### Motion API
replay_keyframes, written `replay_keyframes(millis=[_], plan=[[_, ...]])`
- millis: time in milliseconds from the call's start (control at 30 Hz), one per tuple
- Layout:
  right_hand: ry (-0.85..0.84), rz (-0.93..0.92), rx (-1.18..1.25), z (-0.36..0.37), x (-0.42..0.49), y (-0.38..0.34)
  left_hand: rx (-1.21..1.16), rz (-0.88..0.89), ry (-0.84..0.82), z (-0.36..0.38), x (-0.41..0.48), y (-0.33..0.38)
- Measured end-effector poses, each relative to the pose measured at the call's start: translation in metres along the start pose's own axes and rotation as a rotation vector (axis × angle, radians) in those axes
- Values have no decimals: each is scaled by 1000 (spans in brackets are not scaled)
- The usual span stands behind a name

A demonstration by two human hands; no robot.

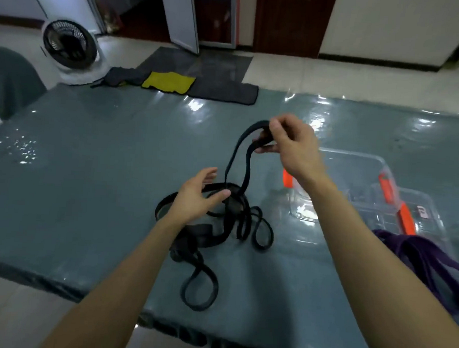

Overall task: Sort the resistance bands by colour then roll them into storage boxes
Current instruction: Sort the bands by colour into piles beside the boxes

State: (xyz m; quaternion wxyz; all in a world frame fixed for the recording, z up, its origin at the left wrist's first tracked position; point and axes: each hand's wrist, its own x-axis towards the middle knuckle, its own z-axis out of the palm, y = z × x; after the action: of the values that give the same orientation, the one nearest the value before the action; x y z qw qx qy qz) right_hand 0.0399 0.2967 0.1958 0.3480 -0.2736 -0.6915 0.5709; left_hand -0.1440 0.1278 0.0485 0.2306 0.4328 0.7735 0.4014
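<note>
Black bands (233, 207) — blurred box label (422, 211)

Your forearms are bare right up to the lower edge of the view. Your left hand (197, 196) and right hand (291, 148) are bare as well, with slim fingers.

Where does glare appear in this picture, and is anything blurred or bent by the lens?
Head view: white glare patches lie on the glossy table, mostly along its far and left parts; the clear box also reflects light, so its contents are unclear; the right hand gripping the black band looks slightly soft; the wide lens bows the table's edges.
</note>
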Motion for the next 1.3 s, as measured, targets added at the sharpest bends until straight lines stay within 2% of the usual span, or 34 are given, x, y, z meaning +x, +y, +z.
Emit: replay_keyframes(millis=[133,300,367,467,600,667,733,800,867,967,1033,1100,1200,1267,1300], plan=[[138,-30,264,-62,-16,-51,34,-31,-213,44,14,20],[141,15,399,-115,-44,-50,107,-31,-364,106,15,46],[150,41,417,-132,-51,-35,308,-56,-409,127,6,46],[216,96,389,-151,-59,5,645,-158,-361,146,-24,25],[224,306,99,-157,-81,87,678,-277,-267,158,-68,-1],[172,373,-260,-160,-97,126,628,-307,-201,157,-82,-7],[3,380,-736,-162,-115,157,553,-314,-197,151,-97,-11],[-214,356,-997,-153,-130,175,568,-237,-201,140,-115,-15],[-303,283,-1031,-134,-139,186,640,-142,-62,128,-134,-21],[-402,139,-936,-94,-146,190,622,-232,219,110,-151,-27],[-508,5,-908,-67,-148,194,586,-352,260,97,-153,-31],[-663,-90,-984,-45,-148,202,482,-464,234,84,-146,-36],[-807,66,-1163,-36,-155,228,116,-673,277,65,-126,-44],[-784,175,-1229,-46,-166,242,-73,-740,286,60,-112,-49],[-745,202,-1231,-53,-172,248,-92,-749,258,60,-108,-52]])
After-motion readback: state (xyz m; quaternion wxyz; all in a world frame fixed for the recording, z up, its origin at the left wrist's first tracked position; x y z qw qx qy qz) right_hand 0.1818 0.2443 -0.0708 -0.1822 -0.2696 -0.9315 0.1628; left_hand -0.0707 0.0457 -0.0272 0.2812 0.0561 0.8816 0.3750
